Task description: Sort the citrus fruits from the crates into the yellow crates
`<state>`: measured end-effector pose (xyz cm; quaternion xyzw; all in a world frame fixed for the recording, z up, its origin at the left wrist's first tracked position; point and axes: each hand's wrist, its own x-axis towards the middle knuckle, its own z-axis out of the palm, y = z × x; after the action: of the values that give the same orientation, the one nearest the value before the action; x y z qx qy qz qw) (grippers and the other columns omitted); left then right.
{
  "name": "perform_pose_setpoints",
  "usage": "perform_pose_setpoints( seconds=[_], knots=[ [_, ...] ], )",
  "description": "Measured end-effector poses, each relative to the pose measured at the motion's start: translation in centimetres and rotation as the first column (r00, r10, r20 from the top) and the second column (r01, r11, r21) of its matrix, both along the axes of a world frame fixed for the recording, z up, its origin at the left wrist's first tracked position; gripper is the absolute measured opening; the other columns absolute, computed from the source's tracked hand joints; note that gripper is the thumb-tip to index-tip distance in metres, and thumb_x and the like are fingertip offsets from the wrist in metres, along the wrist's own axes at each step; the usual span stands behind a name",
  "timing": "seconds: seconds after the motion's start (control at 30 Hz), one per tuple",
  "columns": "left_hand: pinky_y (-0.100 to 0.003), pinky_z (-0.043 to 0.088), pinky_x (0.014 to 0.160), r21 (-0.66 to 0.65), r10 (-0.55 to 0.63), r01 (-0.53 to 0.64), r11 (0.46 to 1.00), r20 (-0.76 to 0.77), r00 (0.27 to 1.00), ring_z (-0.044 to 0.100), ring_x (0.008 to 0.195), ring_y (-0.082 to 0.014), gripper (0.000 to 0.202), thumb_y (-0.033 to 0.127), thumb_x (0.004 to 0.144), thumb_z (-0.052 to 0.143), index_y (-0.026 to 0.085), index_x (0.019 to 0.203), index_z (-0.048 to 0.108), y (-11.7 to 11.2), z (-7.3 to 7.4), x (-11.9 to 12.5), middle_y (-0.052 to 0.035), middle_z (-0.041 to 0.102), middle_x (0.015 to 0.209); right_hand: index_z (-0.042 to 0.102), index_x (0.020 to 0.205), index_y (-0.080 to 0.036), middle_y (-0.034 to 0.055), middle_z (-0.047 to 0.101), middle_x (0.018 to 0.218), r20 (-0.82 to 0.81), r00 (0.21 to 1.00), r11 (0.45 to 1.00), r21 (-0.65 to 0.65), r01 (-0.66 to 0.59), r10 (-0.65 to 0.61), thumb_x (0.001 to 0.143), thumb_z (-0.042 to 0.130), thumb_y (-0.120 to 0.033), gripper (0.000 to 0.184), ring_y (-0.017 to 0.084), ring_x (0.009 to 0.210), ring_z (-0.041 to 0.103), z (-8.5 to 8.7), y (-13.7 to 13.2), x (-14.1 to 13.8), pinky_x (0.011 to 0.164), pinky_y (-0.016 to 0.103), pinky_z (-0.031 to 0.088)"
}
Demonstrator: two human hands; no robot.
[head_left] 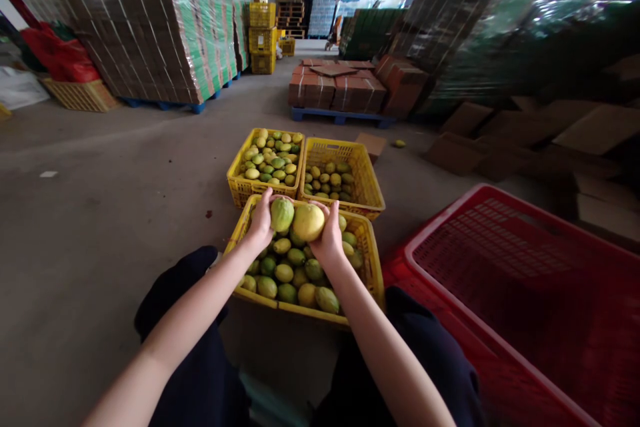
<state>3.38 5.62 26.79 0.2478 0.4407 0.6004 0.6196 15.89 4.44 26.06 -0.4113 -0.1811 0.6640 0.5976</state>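
Note:
My left hand (pixel 261 221) is closed around the side of a green oval fruit (pixel 283 215) with faint lengthwise ridges. In my right hand (pixel 330 235) sits a rounder, pale yellow fruit (pixel 309 222). The two fruits are side by side, held above a yellow plastic crate (pixel 373 260) between my knees. Many green and yellow oval fruits (pixel 284 273) of the same look lie in that crate. My fingers behind both held fruits are partly hidden, and I cannot tell the exact kind of fruit.
Beyond stand a fuller yellow crate (pixel 240 195) and a partly filled one (pixel 367 177). A large red basket (pixel 450 267) is at my right. Flattened cartons (pixel 540 137) lie on the floor; bundled cardboard (pixel 345 90) rests on a blue pallet. Wrapped stacks (pixel 150 27) rise behind.

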Motion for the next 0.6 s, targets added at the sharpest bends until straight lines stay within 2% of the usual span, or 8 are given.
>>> perform_pose_setpoints(
  seconds=[0.07,0.17,0.27,0.37,0.47,0.6],
  knots=[
    [-0.024,0.052,0.058,-0.126,0.057,-0.038,0.991,0.151,0.987,0.062,0.057,-0.0142,0.037,0.048,0.087,0.056,0.018,0.066,0.06,0.3,0.0,-0.1,0.0,0.06,0.056,0.064,0.082,-0.02,-0.0006,0.068,0.064,-0.099,0.992,0.99,-0.103,-0.091,0.081,0.094,0.049,-0.049,0.034,0.018,0.07,0.069,0.2,0.2,0.1,0.061,0.029,0.057],
    [-0.023,0.054,0.057,-0.194,0.106,-0.052,0.98,0.277,0.955,0.059,0.053,-0.0111,0.022,0.036,0.084,0.066,0.019,0.074,0.058,0.4,-0.1,-0.4,0.0032,0.059,0.059,0.062,0.085,-0.019,0.0001,0.067,0.063,-0.162,0.976,0.964,-0.198,-0.18,0.148,0.092,0.056,-0.034,0.017,0.017,0.062,0.067,0.3,0.5,0.4,0.052,0.027,0.055],
    [-0.024,0.056,0.059,-0.262,0.126,-0.042,0.964,0.312,0.942,0.061,0.055,-0.0114,0.019,0.034,0.086,0.067,0.018,0.079,0.059,0.4,-0.1,-0.7,0.0018,0.062,0.063,0.061,0.085,-0.019,0.0018,0.066,0.062,-0.208,0.967,0.949,-0.246,-0.196,0.145,0.091,0.054,-0.038,0.022,0.018,0.059,0.066,0.1,0.8,0.7,0.047,0.027,0.054],
    [-0.023,0.055,0.058,-0.26,0.022,0.08,0.962,0.37,0.929,0.064,0.06,-0.0138,0.031,0.04,0.096,0.052,0.014,0.084,0.064,0.5,-0.2,-0.9,-0.0057,0.066,0.069,0.062,0.087,-0.019,0.0031,0.067,0.063,-0.254,0.957,0.945,-0.256,-0.204,0.138,0.09,0.049,-0.037,0.022,0.02,0.063,0.067,-0.3,1.0,0.9,0.054,0.031,0.058],
    [-0.022,0.053,0.053,-0.218,-0.122,0.215,0.952,0.376,0.918,0.066,0.063,-0.0158,0.039,0.036,0.1,0.039,0.011,0.09,0.068,0.8,-0.8,-1.0,-0.01,0.069,0.073,0.063,0.091,-0.02,0.0022,0.067,0.062,-0.235,0.961,0.935,-0.287,-0.209,0.144,0.085,0.048,-0.03,0.019,0.022,0.068,0.069,-0.7,1.1,0.9,0.06,0.035,0.06],
    [-0.029,0.058,0.065,-0.332,-0.116,0.235,0.914,0.343,0.932,0.07,0.075,-0.0201,0.029,0.033,0.097,0.044,0.016,0.095,0.067,0.9,-3.0,-0.7,-0.0085,0.07,0.076,0.061,0.094,-0.024,0.0003,0.068,0.063,-0.202,0.973,0.926,-0.333,-0.178,0.115,0.08,0.048,-0.026,0.019,0.022,0.067,0.069,-1.4,1.5,1.6,0.061,0.036,0.06]
  ],
)
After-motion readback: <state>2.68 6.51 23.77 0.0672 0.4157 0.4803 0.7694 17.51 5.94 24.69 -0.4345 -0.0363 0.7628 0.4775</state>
